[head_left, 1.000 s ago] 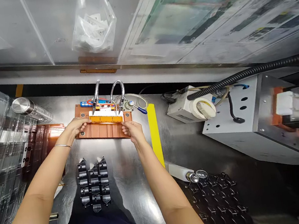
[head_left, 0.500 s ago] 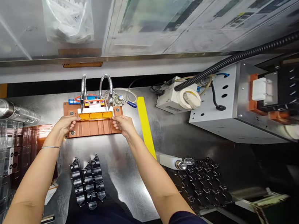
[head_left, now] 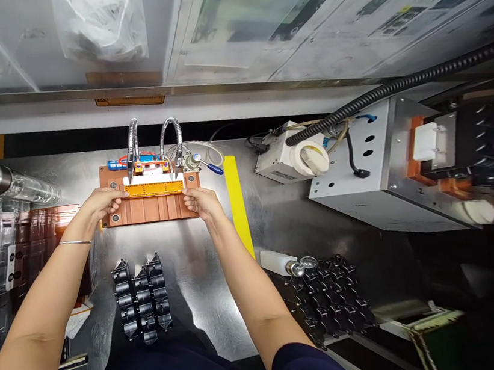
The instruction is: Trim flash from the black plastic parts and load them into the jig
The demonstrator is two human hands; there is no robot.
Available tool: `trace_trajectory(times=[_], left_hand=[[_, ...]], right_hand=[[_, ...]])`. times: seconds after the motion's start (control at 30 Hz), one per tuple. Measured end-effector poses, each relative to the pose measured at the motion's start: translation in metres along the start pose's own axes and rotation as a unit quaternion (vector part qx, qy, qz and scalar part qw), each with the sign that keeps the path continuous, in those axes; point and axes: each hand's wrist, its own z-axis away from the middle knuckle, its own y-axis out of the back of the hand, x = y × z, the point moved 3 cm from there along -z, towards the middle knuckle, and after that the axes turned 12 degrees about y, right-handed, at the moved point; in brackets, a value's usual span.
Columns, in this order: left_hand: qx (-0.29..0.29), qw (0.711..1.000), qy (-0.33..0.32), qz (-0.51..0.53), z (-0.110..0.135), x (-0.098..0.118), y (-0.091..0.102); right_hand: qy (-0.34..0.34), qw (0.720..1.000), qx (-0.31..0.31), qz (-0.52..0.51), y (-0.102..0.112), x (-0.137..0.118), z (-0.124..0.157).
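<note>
An orange perforated strip [head_left: 154, 189] spans the space between my two hands, lying level over a reddish-brown fixture [head_left: 154, 211]. My left hand [head_left: 107, 202] pinches the strip's left end between thumb and fingers. At the opposite end, my right hand [head_left: 202, 202] grips it with curled fingers. Just behind the strip stands a white block [head_left: 130, 180] on the fixture. Two bent metal hoses [head_left: 170, 124] arch down towards it from behind. Whether the strip touches the fixture I cannot tell.
Several black ribbed parts [head_left: 143, 302] lie nearer to me; more black parts [head_left: 334, 295] are at right. A blue-handled lever [head_left: 214, 168] stands beside the fixture. A yellow strip [head_left: 237, 204] crosses the metal table. A glass bottle [head_left: 10, 183] lies left, a white machine [head_left: 355, 177] right.
The whole view has shifted slightly. Both hands keep their hold on the orange strip, in nearly the same place over the fixture.
</note>
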Motion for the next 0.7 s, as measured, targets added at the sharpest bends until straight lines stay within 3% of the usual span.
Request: trace_trajectory(times=[0.17, 0.27, 0.3, 0.4, 0.5, 0.57, 0.63, 0.7], left_hand=[[-0.057, 0.996, 0.023, -0.060, -0.005, 0.005, 0.009], [-0.089, 0.994, -0.004, -0.062, 0.001, 0.002, 0.014], [-0.093, 0.994, -0.017, -0.056, 0.005, -0.002, 0.016], [-0.061, 0.996, -0.062, -0.018, 0.019, -0.022, 0.020], [0.009, 0.995, -0.096, 0.041, 0.032, -0.049, 0.021], [0.033, 0.991, -0.112, 0.058, 0.042, -0.067, 0.018], [0.058, 0.985, -0.158, 0.037, 0.054, -0.082, 0.013], [0.127, 0.955, -0.267, -0.023, 0.072, -0.091, 0.008]], right_hand=[[-0.025, 0.999, -0.018, -0.027, 0.009, -0.009, -0.006], [0.033, 0.999, 0.001, -0.037, 0.018, 0.003, 0.024], [0.063, 0.998, 0.009, -0.026, 0.019, 0.016, 0.043], [0.144, 0.984, -0.052, 0.094, 0.014, 0.080, 0.115], [0.134, 0.965, -0.096, 0.203, 0.007, 0.154, 0.179], [0.124, 0.963, -0.131, 0.199, 0.005, 0.179, 0.198], [0.143, 0.962, -0.136, 0.190, 0.007, 0.173, 0.198], [0.216, 0.938, -0.120, 0.242, 0.011, 0.140, 0.183]])
